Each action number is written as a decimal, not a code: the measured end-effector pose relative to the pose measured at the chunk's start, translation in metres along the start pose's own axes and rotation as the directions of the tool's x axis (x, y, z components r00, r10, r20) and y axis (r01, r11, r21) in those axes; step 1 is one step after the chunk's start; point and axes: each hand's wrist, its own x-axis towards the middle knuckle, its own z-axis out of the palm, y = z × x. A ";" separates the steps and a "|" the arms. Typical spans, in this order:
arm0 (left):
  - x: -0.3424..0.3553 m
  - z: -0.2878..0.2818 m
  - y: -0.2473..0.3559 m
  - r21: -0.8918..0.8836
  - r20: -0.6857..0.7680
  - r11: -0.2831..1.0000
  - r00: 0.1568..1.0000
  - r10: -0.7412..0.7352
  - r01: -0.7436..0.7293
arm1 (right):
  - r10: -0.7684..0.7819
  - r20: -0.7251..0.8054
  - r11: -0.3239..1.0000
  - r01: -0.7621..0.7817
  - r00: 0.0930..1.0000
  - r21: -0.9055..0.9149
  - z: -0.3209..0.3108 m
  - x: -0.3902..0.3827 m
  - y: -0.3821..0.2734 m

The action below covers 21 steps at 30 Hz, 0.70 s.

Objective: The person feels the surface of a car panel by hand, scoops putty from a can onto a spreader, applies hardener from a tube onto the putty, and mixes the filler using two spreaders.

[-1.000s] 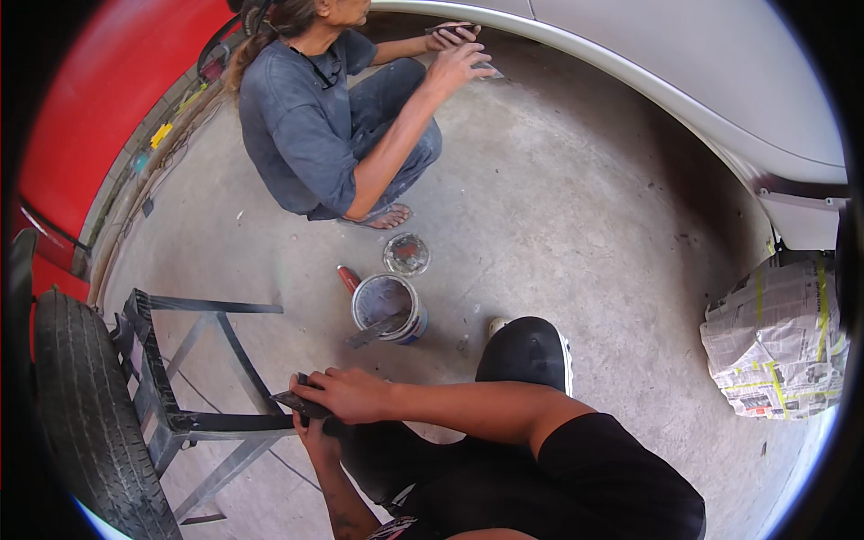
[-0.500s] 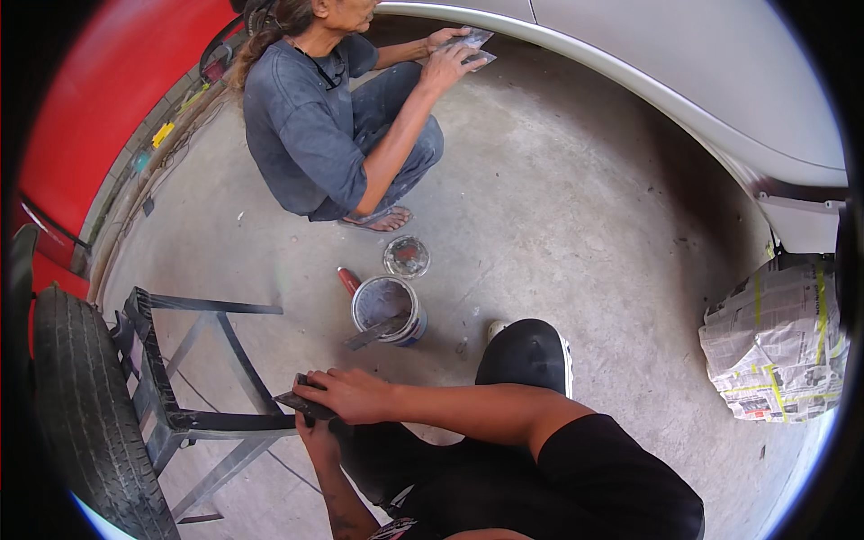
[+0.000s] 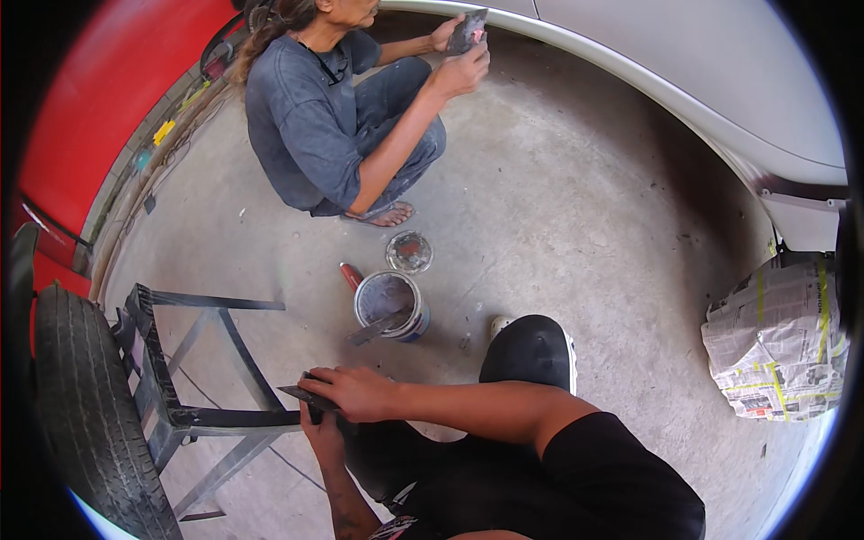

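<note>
The right hand point(image 3: 360, 394) of the person grasps a dark flat plate point(image 3: 304, 396), with the fingers bent over its upper side. The left hand point(image 3: 324, 439) is just below, close against the underside; whether it grips the same plate or another piece I cannot tell, because its fingers are partly hidden. The plate is above the person's lap, at the near end of a black metal frame point(image 3: 234, 418). One bar of this frame reaches up to the hands, so the space on their left is rather occupied, and a worn tyre point(image 3: 85, 396) stands behind the frame.

Beyond the right forearm, on the concrete floor point(image 3: 585, 225), stands a can point(image 3: 420, 322) with grey paste inside; a scraper point(image 3: 376, 329) leans out over its rim. Beside the can lie a red tube point(image 3: 350, 274) and a round stained lid point(image 3: 409, 252). The person's black shoe point(image 3: 531, 351) is near, to the right of the can.

Farther away a co-worker point(image 3: 301, 126) squats and holds up a dark plate with a pink spot (maybe some paste), between a red body panel point(image 3: 99, 108) and a silver vehicle point(image 3: 684, 72). At the right is a bundle covered by newspaper point(image 3: 774, 342).
</note>
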 end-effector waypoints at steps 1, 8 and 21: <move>0.000 0.001 0.000 0.002 -0.009 1.000 1.000 -0.001 0.001 | 0.008 -0.008 1.000 -0.008 1.000 -0.001 0.001 0.000 -0.001; 0.003 0.007 0.006 0.067 -0.001 0.997 1.000 0.022 -0.022 | 0.033 -0.060 0.999 -0.031 0.998 0.032 0.004 0.000 -0.001; 0.002 0.011 0.012 0.085 -0.004 0.996 1.000 0.029 -0.028 | 0.055 -0.080 0.995 -0.048 0.995 0.086 0.005 0.002 -0.002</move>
